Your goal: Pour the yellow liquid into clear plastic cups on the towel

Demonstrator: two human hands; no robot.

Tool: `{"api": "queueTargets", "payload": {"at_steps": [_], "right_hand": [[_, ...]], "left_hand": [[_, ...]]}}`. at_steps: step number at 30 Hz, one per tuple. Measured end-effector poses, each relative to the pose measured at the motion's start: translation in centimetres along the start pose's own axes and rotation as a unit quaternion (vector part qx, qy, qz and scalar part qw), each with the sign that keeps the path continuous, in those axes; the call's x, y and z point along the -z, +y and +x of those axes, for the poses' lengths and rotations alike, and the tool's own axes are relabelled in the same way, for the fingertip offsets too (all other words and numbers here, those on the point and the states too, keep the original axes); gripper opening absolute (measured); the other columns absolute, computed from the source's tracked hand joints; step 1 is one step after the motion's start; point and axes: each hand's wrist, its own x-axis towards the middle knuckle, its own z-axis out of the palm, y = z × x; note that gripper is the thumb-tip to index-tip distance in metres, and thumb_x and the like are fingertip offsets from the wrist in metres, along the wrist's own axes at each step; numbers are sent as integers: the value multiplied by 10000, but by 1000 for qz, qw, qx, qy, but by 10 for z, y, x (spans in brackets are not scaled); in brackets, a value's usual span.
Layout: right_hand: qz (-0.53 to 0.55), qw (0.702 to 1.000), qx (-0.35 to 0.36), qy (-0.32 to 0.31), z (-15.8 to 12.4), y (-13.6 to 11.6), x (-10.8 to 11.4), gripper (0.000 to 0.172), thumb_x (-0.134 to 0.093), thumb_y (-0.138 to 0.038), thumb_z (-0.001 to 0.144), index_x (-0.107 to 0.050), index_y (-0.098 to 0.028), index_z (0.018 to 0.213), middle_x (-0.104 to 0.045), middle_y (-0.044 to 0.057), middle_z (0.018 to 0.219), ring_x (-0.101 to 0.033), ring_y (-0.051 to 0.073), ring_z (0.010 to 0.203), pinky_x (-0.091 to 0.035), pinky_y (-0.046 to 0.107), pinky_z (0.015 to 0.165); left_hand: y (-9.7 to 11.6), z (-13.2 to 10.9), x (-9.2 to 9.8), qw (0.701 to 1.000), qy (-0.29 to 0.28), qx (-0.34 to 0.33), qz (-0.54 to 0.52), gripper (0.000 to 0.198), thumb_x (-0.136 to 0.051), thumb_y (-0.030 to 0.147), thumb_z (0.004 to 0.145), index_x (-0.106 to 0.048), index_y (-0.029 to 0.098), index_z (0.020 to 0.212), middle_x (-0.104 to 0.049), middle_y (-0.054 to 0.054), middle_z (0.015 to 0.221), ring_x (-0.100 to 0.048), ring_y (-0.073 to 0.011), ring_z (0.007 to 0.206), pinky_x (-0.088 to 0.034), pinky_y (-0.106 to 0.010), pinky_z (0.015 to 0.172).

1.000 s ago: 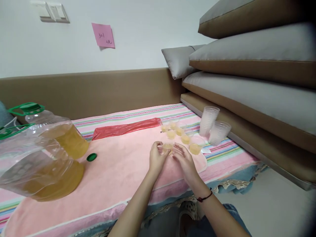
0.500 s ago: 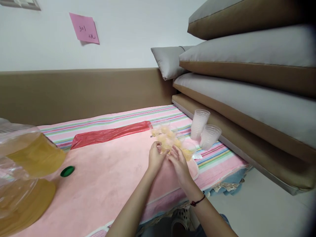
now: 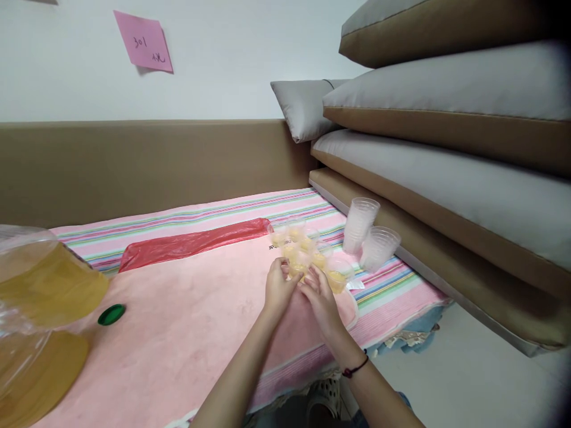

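My left hand [image 3: 277, 290] and my right hand [image 3: 319, 297] meet on the pink towel [image 3: 200, 321], fingers curled round one small clear cup of yellow liquid [image 3: 298, 266]. Several more filled cups [image 3: 312, 249] stand in a cluster just beyond my fingertips. Two stacks of empty clear cups [image 3: 370, 235] lean at the right of the cluster. A dark cord bracelet [image 3: 354, 368] circles my right wrist.
Two large clear jugs of yellow oil [image 3: 40, 315] fill the left edge, with a green cap [image 3: 111, 314] lying beside them. A red plastic bag [image 3: 191, 244] lies flat behind the towel. Stacked grey and brown cushions [image 3: 446, 137] rise at the right. A pink note [image 3: 143, 41] hangs on the wall.
The view has swung right, so the jugs have slid to the left edge. Both hands stay closed round the same small cup, which has moved slightly nearer the cluster.
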Motion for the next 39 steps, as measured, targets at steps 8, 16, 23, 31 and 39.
{"api": "queueTargets", "payload": {"at_steps": [8,16,23,31,39], "right_hand": [[-17,1000,-1,3,-4,1,-2,761,-668,-402,702,-439,-257,1412,-399,84,1559,-474,296,1363,-459,401,1060],[-43,999,-9,19,-23,-4,-10,692,-673,-378,684,-531,-207,1340,-514,132,1466,-520,338,1306,-486,443,1008],[-214,935,264,101,-34,-45,16,190,-530,-269,837,-685,-249,945,-726,97,995,-649,281,968,-492,432,905],[-165,892,297,299,24,-69,107,676,-561,-343,809,-380,-120,1420,-444,223,1471,-406,310,1385,-322,478,1117],[-131,924,262,244,40,-72,115,862,-587,-339,770,-186,-139,1506,-385,235,1517,-373,280,1423,-293,463,1137]], "left_hand": [[6,-2,8,1000,18,-2,21,396,-717,147,627,-597,177,1003,-666,-73,989,-630,-182,813,-512,-320,725],[53,-7,22,995,61,-63,49,296,-628,176,727,-601,209,1019,-641,-81,1113,-589,-197,887,-481,-342,767],[122,4,-13,989,-26,-143,7,67,-588,245,787,-621,207,743,-668,-39,863,-597,-172,806,-456,-297,766],[132,27,-92,984,-132,-100,-71,212,-502,219,840,-489,206,629,-641,-24,730,-617,-151,747,-479,-285,746],[124,49,-143,984,-158,-22,-77,310,-517,20,705,-483,225,935,-702,-73,961,-663,-187,878,-486,-342,845]]}}
